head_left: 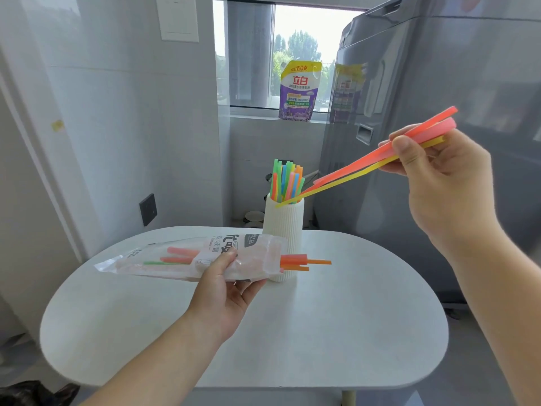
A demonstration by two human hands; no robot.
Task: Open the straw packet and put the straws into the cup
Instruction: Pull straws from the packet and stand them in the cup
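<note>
Nearest the head camera, two forearms reach over the white oval table. By the left hand the straw packet is held roughly level above the table, thumb on top and fingers curled beneath; its open end faces right, in front of the cup, with orange straws poking out of it. By the right hand, raised well above the table, a small bundle of straws in pink, orange and yellow is pinched between thumb and fingers, the hand closed around the upper part. The bundle slants down to the left, and its lower tips lie at the rim of the ribbed white cup, which is already crowded with upright coloured straws.

Several risks can be judged from this. Because the bundle is fanned and enters at a shallow slant, a tip may catch on the rim or slide outside it. The tall, narrow cup might be tipped if the straws are pushed sideways. The loose orange straws could slip from the packet if its mouth is lowered.
</note>
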